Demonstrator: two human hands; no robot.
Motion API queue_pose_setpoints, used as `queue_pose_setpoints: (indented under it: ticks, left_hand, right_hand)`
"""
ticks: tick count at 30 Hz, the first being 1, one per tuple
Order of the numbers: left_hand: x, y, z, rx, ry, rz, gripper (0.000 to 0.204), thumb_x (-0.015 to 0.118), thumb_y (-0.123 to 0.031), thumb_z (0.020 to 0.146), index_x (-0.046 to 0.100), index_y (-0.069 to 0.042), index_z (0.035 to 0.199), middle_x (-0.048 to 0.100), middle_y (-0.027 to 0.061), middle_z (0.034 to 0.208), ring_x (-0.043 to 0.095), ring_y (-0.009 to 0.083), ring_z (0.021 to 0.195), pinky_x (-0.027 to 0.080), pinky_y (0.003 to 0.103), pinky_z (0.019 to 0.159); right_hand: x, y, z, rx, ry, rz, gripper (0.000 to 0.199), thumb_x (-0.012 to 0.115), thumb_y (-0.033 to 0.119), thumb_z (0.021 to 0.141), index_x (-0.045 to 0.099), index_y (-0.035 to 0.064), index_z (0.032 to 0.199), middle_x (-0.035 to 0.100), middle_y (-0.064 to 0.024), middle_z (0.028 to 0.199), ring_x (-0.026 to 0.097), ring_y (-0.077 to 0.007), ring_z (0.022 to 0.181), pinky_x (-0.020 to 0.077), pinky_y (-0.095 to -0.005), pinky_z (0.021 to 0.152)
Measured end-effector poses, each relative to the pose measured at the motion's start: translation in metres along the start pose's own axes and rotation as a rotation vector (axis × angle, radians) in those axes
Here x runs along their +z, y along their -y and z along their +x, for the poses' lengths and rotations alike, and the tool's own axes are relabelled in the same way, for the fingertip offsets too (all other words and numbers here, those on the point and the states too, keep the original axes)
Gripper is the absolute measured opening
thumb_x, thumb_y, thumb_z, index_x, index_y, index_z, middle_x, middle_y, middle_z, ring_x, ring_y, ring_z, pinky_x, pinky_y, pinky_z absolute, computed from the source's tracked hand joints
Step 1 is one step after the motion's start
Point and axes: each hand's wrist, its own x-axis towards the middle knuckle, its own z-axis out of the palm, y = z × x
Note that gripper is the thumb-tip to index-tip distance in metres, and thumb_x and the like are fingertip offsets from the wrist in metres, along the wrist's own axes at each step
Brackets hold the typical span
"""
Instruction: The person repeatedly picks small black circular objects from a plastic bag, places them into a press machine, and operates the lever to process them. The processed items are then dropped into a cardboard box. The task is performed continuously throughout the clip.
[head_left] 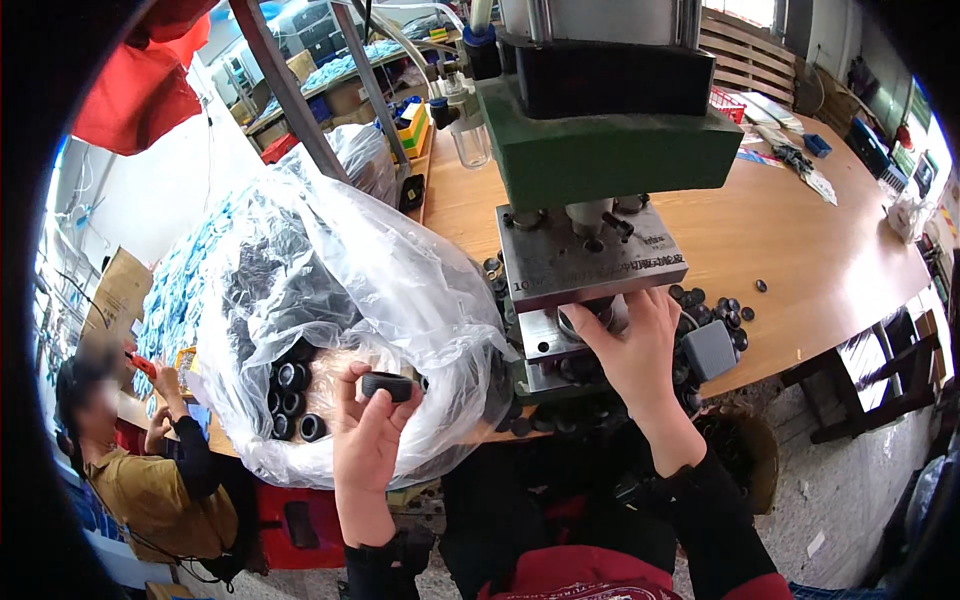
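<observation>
My left hand (368, 425) pinches a small black ridged rubber tyre (386, 386) between thumb and fingers, in front of a large clear plastic bag (400, 275). Several more black tyres (292, 377) lie inside the bag's mouth. My right hand (640, 345) reaches into the gap of a green press (610, 155), below its upper steel plate (590, 255). Its thumb and fingers curl round a spot over the lower die plate (545, 335); what they grip is mostly hidden by the hand and the upper plate.
Small black round pieces (725, 312) lie on the wooden table (800, 245) right of the press, beside a grey box (709, 350). A bin (755, 460) stands below the table edge. At the left, another person (165, 490) holds a red tool (142, 364).
</observation>
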Motion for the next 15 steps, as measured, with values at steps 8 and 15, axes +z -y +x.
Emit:
queue_pose_setpoints:
  ticks: [8,15]
  left_hand:
    - [0.102,0.051,0.024,0.148,0.343,0.377,0.060,0.072,0.003,0.080,0.043,-0.001,0.132,0.055,0.0140,0.125,0.058,0.0172,0.107,0.046,0.027,0.095]
    - [0.133,0.075,0.054,0.289,0.318,0.911,0.038,0.080,-0.014,0.076,0.065,-0.003,0.108,0.068,0.0092,0.091,0.061,0.0192,0.078,0.049,0.033,0.071]
  right_hand:
    - [-0.050,-0.048,-0.079,0.117,0.019,0.067,0.049,0.077,0.026,0.071,0.062,0.0022,0.111,0.053,-0.0126,0.120,0.047,-0.0308,0.116,0.0340,-0.0403,0.100]
    - [-0.131,-0.181,-0.271,0.682,0.358,-0.468,0.077,0.075,0.028,0.082,0.036,0.0098,0.146,0.033,-0.0216,0.148,0.034,-0.0421,0.133,0.0313,-0.0504,0.108]
